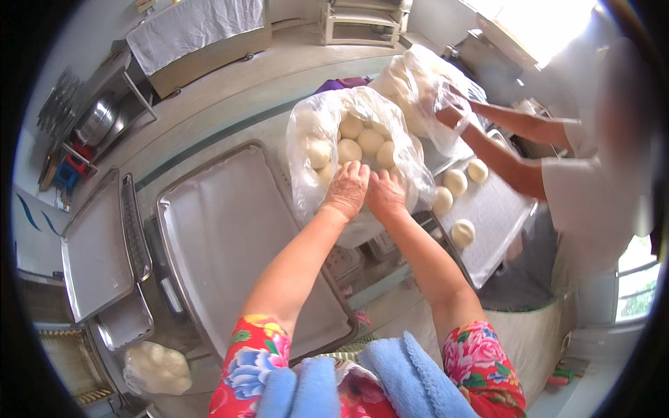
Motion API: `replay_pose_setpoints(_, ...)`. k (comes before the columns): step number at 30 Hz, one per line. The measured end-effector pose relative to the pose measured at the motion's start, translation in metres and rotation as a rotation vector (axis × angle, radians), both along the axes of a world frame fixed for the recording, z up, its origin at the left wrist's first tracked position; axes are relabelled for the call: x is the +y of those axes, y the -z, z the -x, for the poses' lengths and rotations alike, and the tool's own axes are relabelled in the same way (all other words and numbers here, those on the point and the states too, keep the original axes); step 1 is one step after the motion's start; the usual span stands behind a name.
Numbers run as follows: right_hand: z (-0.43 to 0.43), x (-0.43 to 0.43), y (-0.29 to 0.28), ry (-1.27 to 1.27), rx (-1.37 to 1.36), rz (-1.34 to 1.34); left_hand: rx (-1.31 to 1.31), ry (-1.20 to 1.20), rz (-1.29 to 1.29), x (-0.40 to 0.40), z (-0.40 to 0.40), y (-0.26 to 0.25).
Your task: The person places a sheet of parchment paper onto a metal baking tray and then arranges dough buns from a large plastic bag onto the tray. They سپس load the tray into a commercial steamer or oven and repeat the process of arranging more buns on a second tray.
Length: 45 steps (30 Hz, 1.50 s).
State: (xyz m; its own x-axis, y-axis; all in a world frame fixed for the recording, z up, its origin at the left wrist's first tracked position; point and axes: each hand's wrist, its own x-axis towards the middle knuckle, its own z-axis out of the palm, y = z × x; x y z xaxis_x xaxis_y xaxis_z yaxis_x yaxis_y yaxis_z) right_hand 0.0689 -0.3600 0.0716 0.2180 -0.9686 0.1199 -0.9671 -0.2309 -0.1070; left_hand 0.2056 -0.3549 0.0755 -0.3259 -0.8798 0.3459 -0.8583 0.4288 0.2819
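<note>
An open clear plastic bag (308,130) full of round pale dough balls (370,141) stands before me. My left hand (347,188) and my right hand (387,192) are side by side at its near edge, nearly touching. The fingertips curl over the plastic beside the nearest balls, and both hands seem to grip the bag's edge; the undersides of the fingers are hidden. To the left lies a large metal tray (230,235) with nothing on it. Several dough balls (463,233) rest on another tray (491,245) at the right.
Another person's hands (450,112) are at a second plastic bag of dough (407,78), back right. More metal trays (96,245) lie far left, above a tied bag of pale pieces (157,368). A cloth-covered table (198,31) and a rack (363,23) stand at the back.
</note>
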Motion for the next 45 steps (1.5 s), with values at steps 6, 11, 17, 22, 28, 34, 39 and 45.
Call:
replay_pose_setpoints(6,0.054,0.007,0.024,-0.001,0.293,-0.065,-0.514,-0.4,0.045,-0.033,-0.001,0.085)
replay_pose_setpoints(11,0.049,-0.006,-0.013,0.002,-0.316,-0.495,-0.707,-0.445,-0.188,-0.06,0.011,0.082)
replay_pose_setpoints(17,0.041,0.023,0.056,0.025,-0.846,-0.54,-0.34,-0.289,-0.32,-0.053,-0.006,0.062)
replay_pose_setpoints(22,0.005,0.104,0.008,0.034,-1.476,-0.134,0.51,-0.124,-0.131,0.032,-0.055,-0.012)
replay_pose_setpoints(28,-0.053,0.167,0.009,-0.547,-0.889,-0.807,0.466,-0.578,-0.143,0.173,-0.166,0.003)
replay_pose_setpoints(34,-0.076,0.134,-0.012,-0.738,-0.831,-0.499,0.226,-0.554,-0.028,0.159,-0.158,0.001)
replay_pose_setpoints(39,-0.025,0.006,0.023,-0.067,-1.016,-0.099,0.51,0.123,-0.002,0.041,-0.045,0.0)
replay_pose_setpoints(45,-0.041,-0.111,0.067,-0.122,-0.245,-0.035,-0.498,-0.452,-0.121,-0.084,-0.021,0.059)
